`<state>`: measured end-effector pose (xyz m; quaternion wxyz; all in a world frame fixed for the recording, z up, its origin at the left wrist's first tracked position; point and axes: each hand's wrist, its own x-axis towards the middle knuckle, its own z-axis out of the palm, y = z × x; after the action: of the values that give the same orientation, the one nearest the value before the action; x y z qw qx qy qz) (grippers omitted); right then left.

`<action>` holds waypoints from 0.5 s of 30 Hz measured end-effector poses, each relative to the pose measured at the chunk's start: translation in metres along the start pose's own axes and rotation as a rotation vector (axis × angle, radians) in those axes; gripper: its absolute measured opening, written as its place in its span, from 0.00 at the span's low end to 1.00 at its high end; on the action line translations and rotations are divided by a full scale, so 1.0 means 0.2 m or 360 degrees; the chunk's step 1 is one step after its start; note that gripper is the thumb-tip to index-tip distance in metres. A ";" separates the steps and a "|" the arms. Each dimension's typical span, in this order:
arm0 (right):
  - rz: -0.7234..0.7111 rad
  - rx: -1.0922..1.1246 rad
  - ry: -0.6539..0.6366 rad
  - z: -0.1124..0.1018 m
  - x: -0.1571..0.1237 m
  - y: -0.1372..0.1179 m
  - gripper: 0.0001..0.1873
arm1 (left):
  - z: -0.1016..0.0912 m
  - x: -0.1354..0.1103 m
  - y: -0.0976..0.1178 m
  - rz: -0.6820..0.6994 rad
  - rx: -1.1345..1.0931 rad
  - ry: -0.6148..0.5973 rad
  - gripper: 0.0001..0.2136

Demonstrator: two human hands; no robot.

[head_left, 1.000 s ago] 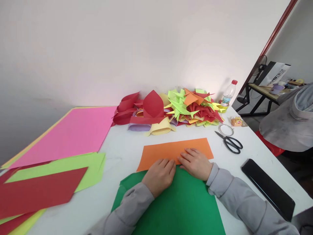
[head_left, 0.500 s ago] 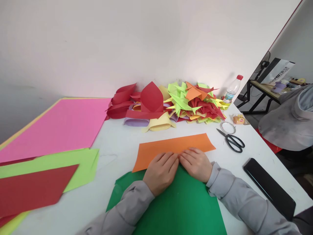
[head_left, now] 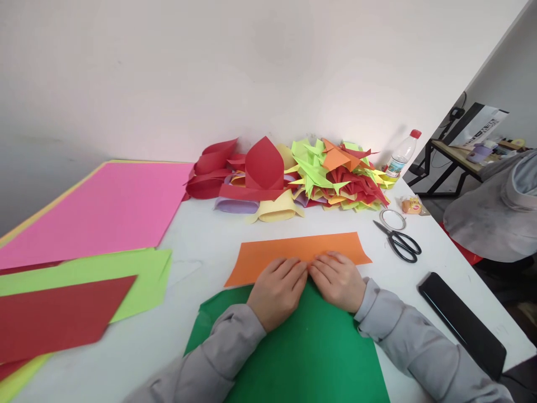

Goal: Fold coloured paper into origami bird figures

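An orange paper strip [head_left: 293,251] lies across the white table [head_left: 201,246], its near edge overlapping a large green sheet [head_left: 302,347]. My left hand [head_left: 277,291] rests flat on the near edge of the orange paper, fingers stretched forward. Beside it, fingertips almost touching, my right hand [head_left: 338,279] presses the same edge with its fingers flat. Neither hand holds anything. Grey sleeves cover both arms.
A heap of folded paper shapes [head_left: 293,179] lies at the back. Pink sheet [head_left: 96,210], lime sheet [head_left: 138,274] and red sheet [head_left: 54,319] lie left. Scissors [head_left: 400,243], tape ring [head_left: 392,219], bottle [head_left: 400,154] and a black case [head_left: 461,330] lie right. A person in grey sits far right [head_left: 490,218].
My hands have drawn closer together on the orange paper's near edge. The view has shifted slightly, and the paper has turned a little.
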<state>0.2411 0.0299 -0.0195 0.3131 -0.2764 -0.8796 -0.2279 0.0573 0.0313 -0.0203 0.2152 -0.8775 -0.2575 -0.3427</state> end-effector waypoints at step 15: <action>0.0626 -0.0337 -0.0011 -0.08 -0.18 0.33 0.13 | -0.06 -0.06 -0.15 -0.0158 0.0209 0.0102 0.09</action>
<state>0.3125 0.0571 -0.0190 0.3176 -0.4746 -0.7810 -0.2527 0.0255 0.0444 -0.0146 0.2631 -0.8363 -0.3154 -0.3632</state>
